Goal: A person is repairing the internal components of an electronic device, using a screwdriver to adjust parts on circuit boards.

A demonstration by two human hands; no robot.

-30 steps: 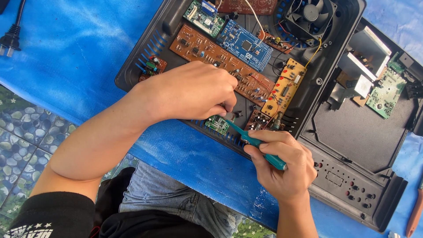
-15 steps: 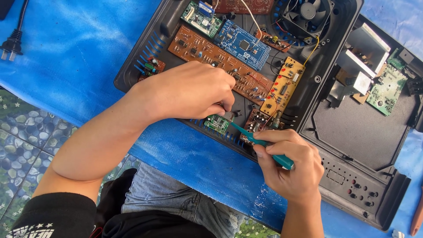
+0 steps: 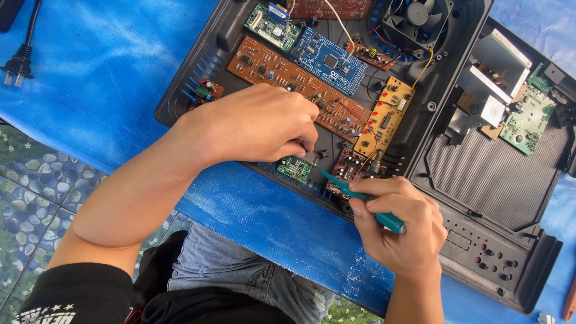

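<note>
My right hand (image 3: pixel 403 231) pinches the light teal tool (image 3: pixel 360 195) mid-shaft, left hand (image 3: pixel 258 125) fingertips steady the fragile small green pcb (image 3: pixel 294 167) by its edges, prob.

An opened black casing (image 3: pixel 480 198) lies on a blue sheet (image 3: pixel 114 78), its circuit boards bared. The left hand (image 3: pixel 258 126) rests palm down over the near end of a long brown board (image 3: pixel 288 75), fingertips curled down just beside a small green board (image 3: pixel 295 168) at the casing's near edge. The right hand (image 3: pixel 399 231) pinches a teal-handled tool (image 3: pixel 360 195) (its tip points left, toward a small reddish board (image 3: pixel 351 168)). Farther off sit a blue board (image 3: pixel 329 60), a yellow board (image 3: pixel 384 117) and a black fan (image 3: pixel 417 21). A black plug (image 3: pixel 18 71) lies far left on the sheet, and patterned floor tiles (image 3: pixel 36 210) show near left.
</note>
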